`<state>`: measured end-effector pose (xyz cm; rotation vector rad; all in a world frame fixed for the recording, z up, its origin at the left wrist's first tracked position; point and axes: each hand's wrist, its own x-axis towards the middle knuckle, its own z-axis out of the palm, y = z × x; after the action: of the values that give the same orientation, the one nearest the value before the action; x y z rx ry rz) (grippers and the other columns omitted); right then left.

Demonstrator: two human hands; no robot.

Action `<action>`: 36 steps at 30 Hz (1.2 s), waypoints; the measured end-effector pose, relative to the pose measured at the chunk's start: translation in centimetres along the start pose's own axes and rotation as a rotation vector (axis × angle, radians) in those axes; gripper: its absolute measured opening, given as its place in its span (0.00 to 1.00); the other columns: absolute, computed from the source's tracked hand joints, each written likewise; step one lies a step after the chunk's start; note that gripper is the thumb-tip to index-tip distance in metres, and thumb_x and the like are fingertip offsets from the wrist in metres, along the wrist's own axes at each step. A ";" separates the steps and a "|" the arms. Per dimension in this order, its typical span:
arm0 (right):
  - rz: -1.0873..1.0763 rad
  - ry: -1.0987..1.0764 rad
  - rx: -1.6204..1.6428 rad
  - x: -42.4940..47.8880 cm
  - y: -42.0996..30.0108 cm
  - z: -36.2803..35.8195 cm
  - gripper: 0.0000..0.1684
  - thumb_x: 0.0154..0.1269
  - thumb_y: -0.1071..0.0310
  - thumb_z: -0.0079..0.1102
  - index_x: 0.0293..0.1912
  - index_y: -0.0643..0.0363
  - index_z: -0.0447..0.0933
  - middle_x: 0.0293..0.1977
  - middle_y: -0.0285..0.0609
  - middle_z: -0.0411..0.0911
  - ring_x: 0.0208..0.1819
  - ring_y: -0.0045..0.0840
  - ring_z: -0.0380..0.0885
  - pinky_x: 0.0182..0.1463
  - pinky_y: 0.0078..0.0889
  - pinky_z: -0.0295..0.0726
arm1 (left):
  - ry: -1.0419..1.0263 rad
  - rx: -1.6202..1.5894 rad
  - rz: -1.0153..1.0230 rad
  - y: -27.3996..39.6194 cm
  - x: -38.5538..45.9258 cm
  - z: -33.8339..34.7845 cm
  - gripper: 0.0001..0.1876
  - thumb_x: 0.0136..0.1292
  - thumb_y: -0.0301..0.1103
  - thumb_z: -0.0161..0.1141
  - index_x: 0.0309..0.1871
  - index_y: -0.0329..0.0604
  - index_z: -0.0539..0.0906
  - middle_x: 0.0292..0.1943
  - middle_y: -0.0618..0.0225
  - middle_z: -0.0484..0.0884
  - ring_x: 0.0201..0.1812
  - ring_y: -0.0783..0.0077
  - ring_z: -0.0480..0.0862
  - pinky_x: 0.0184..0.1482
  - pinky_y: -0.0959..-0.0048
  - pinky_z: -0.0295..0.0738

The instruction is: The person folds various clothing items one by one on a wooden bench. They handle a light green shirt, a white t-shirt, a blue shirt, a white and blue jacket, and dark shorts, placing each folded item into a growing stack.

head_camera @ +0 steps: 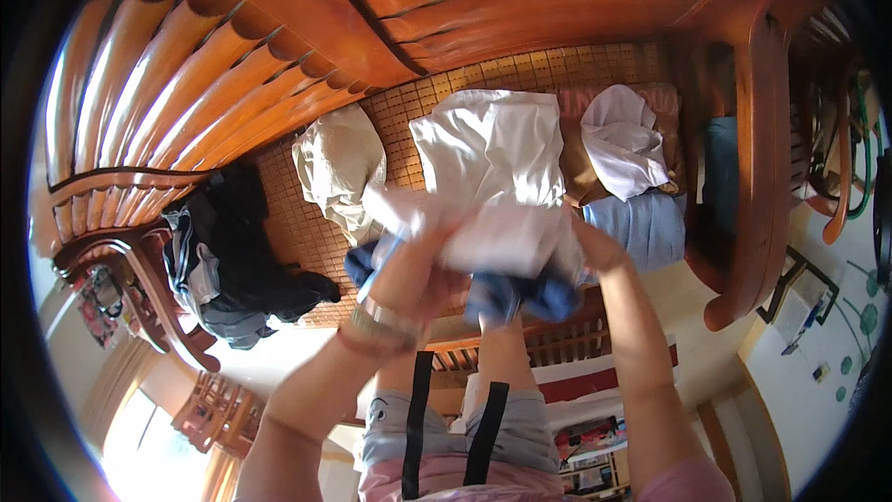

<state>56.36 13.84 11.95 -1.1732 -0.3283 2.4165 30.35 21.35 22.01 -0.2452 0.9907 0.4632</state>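
Note:
Between my hands is a white and navy garment (pixel 502 240), blurred by motion, its navy parts hanging below. My left hand (pixel 425 275), with a band at the wrist, grips its nearer left part. At the garment's other side my right hand (pixel 596 244) grips the edge. Just beyond lies a white shirt (pixel 491 139), spread on the woven mat (pixel 397 125) of a wooden bench. A beige garment (pixel 338 160) lies crumpled left of the shirt. To the right, a pale lilac garment (pixel 624 143) rests on brown cloth beside a folded light blue garment (pixel 637 230).
Dark clothes (pixel 247 265) are heaped at the bench's left end. The slatted wooden backrest (pixel 529 0) runs along the far side, and a wooden armrest (pixel 756 153) bounds the right end. Behind me stands other wooden furniture.

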 end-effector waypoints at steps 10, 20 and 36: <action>-0.336 0.789 0.230 6.9 -4.6 -3.3 0.44 0.61 0.27 0.47 0.56 0.60 0.70 0.42 0.41 0.79 0.42 0.27 0.77 0.44 0.36 0.80 | 0.378 2.208 1.002 2.3 15.6 -3.5 0.34 0.62 0.50 0.58 0.69 0.49 0.64 0.72 0.55 0.56 0.73 0.51 0.55 0.66 0.35 0.48; -0.487 0.753 -0.522 8.8 -7.5 -2.9 0.32 0.57 0.57 0.68 0.55 0.68 0.71 0.45 0.48 0.80 0.45 0.28 0.79 0.52 0.28 0.75 | 0.467 0.905 0.771 4.1 14.4 -12.3 0.21 0.60 0.37 0.64 0.51 0.33 0.76 0.42 0.57 0.81 0.43 0.65 0.80 0.47 0.71 0.74; -0.613 1.148 -1.129 6.2 1.3 -2.7 0.36 0.58 0.61 0.67 0.61 0.67 0.64 0.55 0.57 0.70 0.58 0.48 0.68 0.64 0.42 0.64 | 0.726 1.418 1.149 -0.4 12.2 -12.0 0.40 0.52 0.41 0.70 0.61 0.29 0.60 0.48 0.42 0.67 0.48 0.42 0.71 0.51 0.55 0.70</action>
<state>54.73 15.71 5.52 -2.1833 -1.4222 0.6529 27.23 19.33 5.34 1.6149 1.8948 0.5779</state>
